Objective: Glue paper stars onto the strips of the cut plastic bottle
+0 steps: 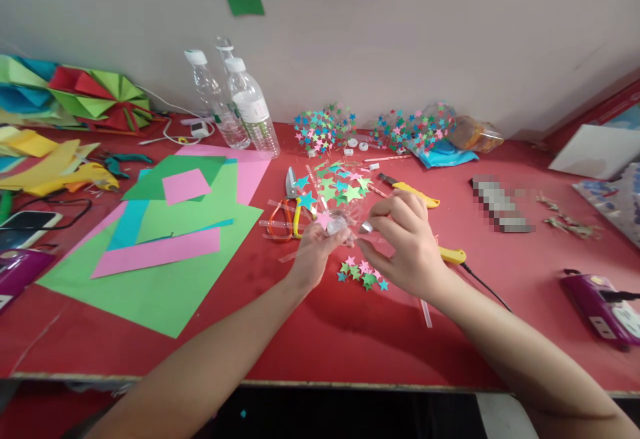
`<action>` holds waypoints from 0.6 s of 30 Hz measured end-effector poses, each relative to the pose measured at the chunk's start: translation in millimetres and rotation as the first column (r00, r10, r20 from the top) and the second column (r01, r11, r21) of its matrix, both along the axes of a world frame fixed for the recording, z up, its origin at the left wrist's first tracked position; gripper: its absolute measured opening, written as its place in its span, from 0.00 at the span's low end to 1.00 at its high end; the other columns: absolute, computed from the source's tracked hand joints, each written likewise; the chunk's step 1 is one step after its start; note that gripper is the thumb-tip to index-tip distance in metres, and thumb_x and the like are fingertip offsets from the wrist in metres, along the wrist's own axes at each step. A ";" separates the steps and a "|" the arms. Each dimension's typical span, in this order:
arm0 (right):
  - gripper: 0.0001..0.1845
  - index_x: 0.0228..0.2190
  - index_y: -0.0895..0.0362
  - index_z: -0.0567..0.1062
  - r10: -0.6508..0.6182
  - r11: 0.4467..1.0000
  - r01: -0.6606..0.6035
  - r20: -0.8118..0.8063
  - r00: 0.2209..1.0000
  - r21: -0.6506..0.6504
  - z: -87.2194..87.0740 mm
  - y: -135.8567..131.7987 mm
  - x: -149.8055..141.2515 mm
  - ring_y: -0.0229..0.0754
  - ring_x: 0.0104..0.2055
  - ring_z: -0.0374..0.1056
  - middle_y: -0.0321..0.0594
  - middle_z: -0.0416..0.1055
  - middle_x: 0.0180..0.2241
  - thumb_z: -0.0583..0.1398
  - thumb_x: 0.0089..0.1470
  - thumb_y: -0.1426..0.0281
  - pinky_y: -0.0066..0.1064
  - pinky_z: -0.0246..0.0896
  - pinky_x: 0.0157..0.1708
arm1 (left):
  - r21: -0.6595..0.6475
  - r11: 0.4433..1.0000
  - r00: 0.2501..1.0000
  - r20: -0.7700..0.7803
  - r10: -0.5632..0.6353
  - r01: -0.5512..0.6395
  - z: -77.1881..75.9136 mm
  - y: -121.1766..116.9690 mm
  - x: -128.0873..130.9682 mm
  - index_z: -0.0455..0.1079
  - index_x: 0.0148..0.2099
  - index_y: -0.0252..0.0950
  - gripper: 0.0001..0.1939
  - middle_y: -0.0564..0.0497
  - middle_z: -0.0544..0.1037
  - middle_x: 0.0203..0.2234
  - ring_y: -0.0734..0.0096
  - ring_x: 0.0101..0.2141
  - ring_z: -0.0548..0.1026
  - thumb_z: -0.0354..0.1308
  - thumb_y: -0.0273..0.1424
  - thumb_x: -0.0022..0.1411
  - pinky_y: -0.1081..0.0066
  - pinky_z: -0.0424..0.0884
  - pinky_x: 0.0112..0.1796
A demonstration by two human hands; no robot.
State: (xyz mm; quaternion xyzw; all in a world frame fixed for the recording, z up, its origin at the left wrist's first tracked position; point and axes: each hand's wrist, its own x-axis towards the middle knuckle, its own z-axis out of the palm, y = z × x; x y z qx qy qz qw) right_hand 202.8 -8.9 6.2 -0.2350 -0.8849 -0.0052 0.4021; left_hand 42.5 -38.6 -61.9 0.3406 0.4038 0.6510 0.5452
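My left hand is closed around a clear plastic piece with a round middle and thin strips fanning out from it. Pink, blue and green paper stars sit on several of those strips. Just to the right, my right hand pinches a small shiny object, too small to name, between thumb and finger. Below both hands lies a little pile of loose paper stars on the red table. Beside my left hand are scissors with orange and yellow handles.
Coloured paper sheets cover the left side. Clear plastic bottles stand by the wall, near star-covered decorations. A yellow cutter and a yellow-handled corded tool lie right, with a purple power strip beyond.
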 end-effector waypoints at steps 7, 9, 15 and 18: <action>0.07 0.31 0.52 0.68 -0.022 0.992 0.030 -0.064 0.998 0.125 -6.2 0.0 -2.0 0.41 0.35 0.61 0.35 0.70 0.31 0.61 0.52 0.75 0.45 0.59 0.50 | -0.024 0.997 0.997 0.017 -0.070 0.070 -4.5 -1.7 2.8 0.72 0.38 0.36 0.14 0.53 0.78 0.27 0.73 0.26 0.74 0.68 0.34 0.49 0.69 0.71 0.34; 0.07 0.31 0.52 0.68 -0.025 0.989 0.035 -0.070 0.997 0.145 -5.9 0.2 -1.7 0.41 0.35 0.60 0.35 0.71 0.30 0.61 0.52 0.75 0.45 0.59 0.50 | -0.030 0.997 0.997 0.013 -0.077 0.077 -4.9 -2.2 3.8 0.71 0.39 0.37 0.16 0.53 0.79 0.29 0.73 0.26 0.74 0.69 0.35 0.48 0.69 0.71 0.34; 0.06 0.32 0.52 0.69 -0.009 0.995 0.010 -0.015 1.000 0.100 -2.4 -1.5 -0.5 0.42 0.37 0.62 0.36 0.70 0.32 0.61 0.53 0.74 0.46 0.58 0.51 | -0.032 0.998 0.999 0.001 -0.050 0.050 -6.6 -1.4 2.8 0.72 0.38 0.38 0.14 0.54 0.79 0.30 0.72 0.30 0.76 0.68 0.34 0.49 0.67 0.71 0.40; 0.06 0.33 0.52 0.70 -0.026 0.997 0.025 0.011 1.000 0.078 0.6 -0.2 0.9 0.45 0.39 0.62 0.39 0.69 0.34 0.62 0.52 0.72 0.46 0.59 0.48 | -0.105 0.994 0.999 -0.035 0.024 -0.027 -11.8 -0.3 -0.8 0.72 0.32 0.38 0.11 0.53 0.79 0.28 0.64 0.36 0.78 0.68 0.33 0.47 0.65 0.71 0.42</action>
